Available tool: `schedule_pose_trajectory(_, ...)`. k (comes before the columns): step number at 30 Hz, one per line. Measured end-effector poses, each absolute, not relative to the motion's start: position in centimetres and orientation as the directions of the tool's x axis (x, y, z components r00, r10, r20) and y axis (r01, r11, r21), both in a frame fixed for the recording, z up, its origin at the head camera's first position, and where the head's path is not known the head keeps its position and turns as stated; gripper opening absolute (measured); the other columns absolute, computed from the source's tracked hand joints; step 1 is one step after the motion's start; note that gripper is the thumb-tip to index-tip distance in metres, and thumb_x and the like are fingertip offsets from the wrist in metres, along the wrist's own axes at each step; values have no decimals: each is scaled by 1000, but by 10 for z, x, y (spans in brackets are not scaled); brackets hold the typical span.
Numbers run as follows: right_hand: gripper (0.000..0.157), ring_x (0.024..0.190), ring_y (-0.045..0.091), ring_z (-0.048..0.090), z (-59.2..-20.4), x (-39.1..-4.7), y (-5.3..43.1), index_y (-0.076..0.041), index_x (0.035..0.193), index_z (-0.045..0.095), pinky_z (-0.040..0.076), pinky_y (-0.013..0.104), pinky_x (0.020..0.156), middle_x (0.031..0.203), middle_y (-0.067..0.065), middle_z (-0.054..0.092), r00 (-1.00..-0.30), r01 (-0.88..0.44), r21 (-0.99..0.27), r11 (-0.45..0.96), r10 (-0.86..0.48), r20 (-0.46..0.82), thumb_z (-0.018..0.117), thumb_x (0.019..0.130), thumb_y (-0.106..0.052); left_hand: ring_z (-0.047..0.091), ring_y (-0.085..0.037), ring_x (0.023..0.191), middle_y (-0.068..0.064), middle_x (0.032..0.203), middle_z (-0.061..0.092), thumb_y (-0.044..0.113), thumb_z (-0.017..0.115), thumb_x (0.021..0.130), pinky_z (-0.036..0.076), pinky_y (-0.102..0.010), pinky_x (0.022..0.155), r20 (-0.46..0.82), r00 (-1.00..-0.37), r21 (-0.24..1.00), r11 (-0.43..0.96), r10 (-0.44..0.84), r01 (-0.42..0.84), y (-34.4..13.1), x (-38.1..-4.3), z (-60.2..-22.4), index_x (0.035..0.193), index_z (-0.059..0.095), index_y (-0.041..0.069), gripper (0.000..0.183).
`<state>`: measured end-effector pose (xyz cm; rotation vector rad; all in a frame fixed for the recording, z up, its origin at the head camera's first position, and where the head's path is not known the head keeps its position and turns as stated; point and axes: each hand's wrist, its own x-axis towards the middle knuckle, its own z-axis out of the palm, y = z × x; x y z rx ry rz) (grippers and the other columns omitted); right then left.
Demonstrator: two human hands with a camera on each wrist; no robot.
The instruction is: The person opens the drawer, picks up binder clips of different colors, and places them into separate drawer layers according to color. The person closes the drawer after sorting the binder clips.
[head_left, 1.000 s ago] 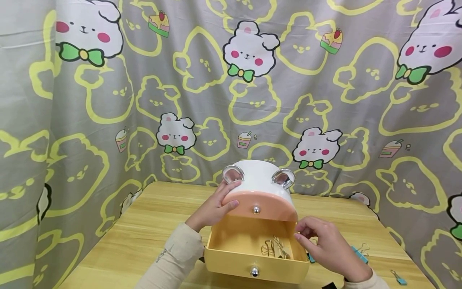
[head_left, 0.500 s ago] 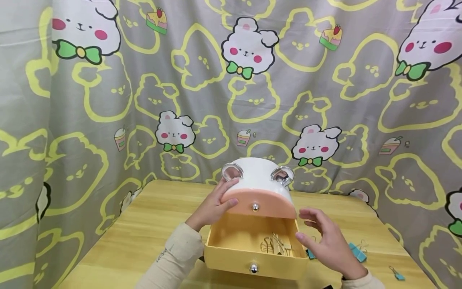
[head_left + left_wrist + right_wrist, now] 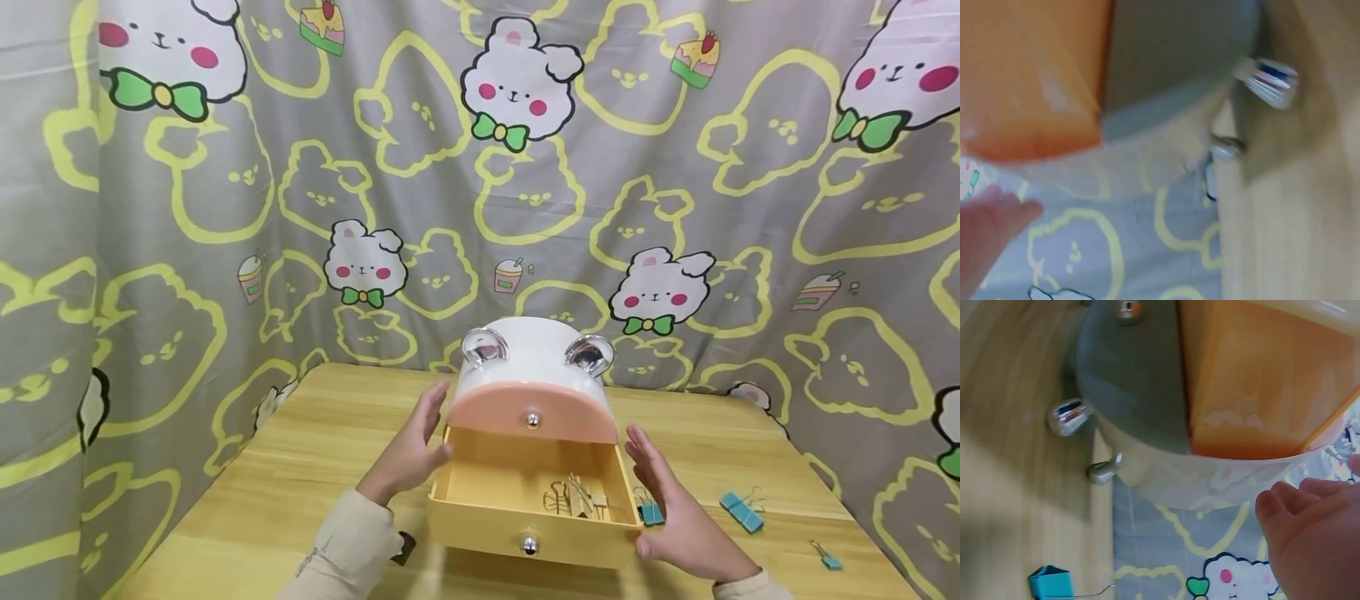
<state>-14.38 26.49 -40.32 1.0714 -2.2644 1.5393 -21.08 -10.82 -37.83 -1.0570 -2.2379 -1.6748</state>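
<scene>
A small desktop drawer cabinet (image 3: 528, 354) with a white rounded top, silver ears and a peach upper drawer front (image 3: 495, 412) stands on the table. Its yellow lower drawer (image 3: 480, 533) is pulled out, with several gold binder clips (image 3: 577, 497) lying at the right inside. Beside the cabinet's left side, my left hand (image 3: 408, 450) is held with fingers extended, apparently apart from it. My right hand (image 3: 682, 521) is at the drawer's right side, fingers straight and thumb near the front corner; whether it touches is unclear. Both wrist views show the cabinet's underside, silver feet (image 3: 1272, 83) and orange-looking drawer (image 3: 1272, 381).
Teal binder clips (image 3: 742, 511) lie on the wooden table (image 3: 300, 467) to the right, one close behind my right hand, and a small one (image 3: 827, 557) farther right. A small black object (image 3: 403, 547) sits by my left sleeve. A patterned curtain (image 3: 420, 192) hangs behind.
My left hand has let go of the cabinet's upper left side and moved left. My right hand's fingers, bent near the drawer's rim before, have straightened. The clips in the drawer look unmoved.
</scene>
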Motion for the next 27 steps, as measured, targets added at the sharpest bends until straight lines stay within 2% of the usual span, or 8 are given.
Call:
schedule_pose_trajectory(5,109,144,6,15,-407,-151,266,-16,156,-4,20,16,107,162,7,-1,-704,-657,-740,143,-468,534,66,83,-58,7,-44,142,-27,157,3,75,48,82,17,-37,114,493,-633,762,55,598,646,-123,-207,-391,152,4,-4,114)
schedule_pose_trajectory(8,110,144,6,14,-409,-155,266,-14,156,-5,20,16,107,162,7,-2,-684,-663,-740,114,-493,537,66,83,-56,8,-34,144,-27,157,3,73,47,83,19,-28,112,506,-579,768,-29,640,640,-129,-209,-397,153,1,-3,113)
schedule_pose_trajectory(13,111,142,5,16,-410,-158,268,-13,156,-4,23,19,106,162,11,0,-678,-654,-748,113,-525,514,68,83,-56,10,-15,145,-28,157,1,72,55,78,20,-29,112,513,-517,771,-102,685,629,-133,-211,-400,152,-4,-4,122)
schedule_pose_trajectory(19,102,139,0,22,-408,-162,271,-17,157,3,34,22,101,161,9,8,-737,-584,-797,153,-513,441,68,86,-50,9,-16,145,-21,159,-1,65,66,76,25,-28,110,481,-555,796,-74,679,600,-135,-212,-396,154,1,0,120)
schedule_pose_trajectory(23,94,137,-2,23,-408,-163,272,-18,157,10,40,25,98,160,9,13,-765,-566,-805,179,-479,431,72,88,-34,10,-18,144,-18,160,0,61,66,80,29,-30,108,459,-581,811,-50,671,583,-136,-210,-395,155,4,4,113)
schedule_pose_trajectory(27,94,136,-1,26,-407,-162,272,-18,156,15,43,28,95,159,12,17,-781,-564,-801,200,-445,439,75,84,-12,10,-25,145,-20,159,0,59,68,79,31,-33,108,448,-592,812,-28,670,583,-135,-209,-397,155,5,4,113)
